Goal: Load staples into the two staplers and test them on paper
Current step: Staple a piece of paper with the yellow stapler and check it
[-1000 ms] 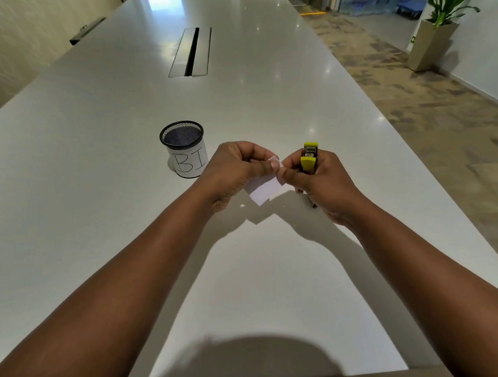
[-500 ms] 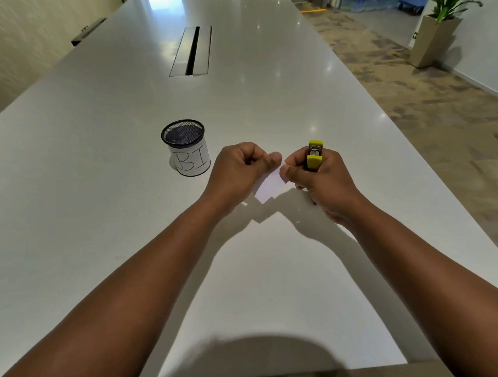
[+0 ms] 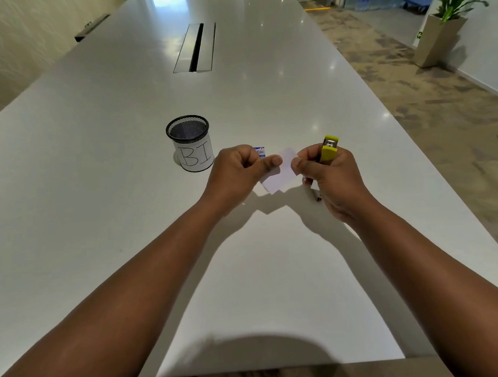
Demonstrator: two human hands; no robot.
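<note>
A small white slip of paper (image 3: 282, 173) is held above the table between both hands. My left hand (image 3: 238, 171) pinches its left edge between thumb and curled fingers. My right hand (image 3: 333, 180) pinches the paper's right edge with thumb and forefinger while its other fingers grip a yellow stapler (image 3: 329, 150), which points up and away. A small blue staple box (image 3: 259, 151) peeks out behind my left hand's knuckles. A dark metal part (image 3: 316, 196) shows below my right hand.
A black mesh cup (image 3: 189, 144) with a white label marked "BI" stands just left of my left hand. The long white table (image 3: 125, 196) has a cable slot (image 3: 197, 47) further back. A potted plant (image 3: 447, 21) stands on the floor at the far right.
Both hands have spread slightly apart, showing more of the paper between them. The blue staple box has come into sight behind my left hand. The stapler stays in my right hand.
</note>
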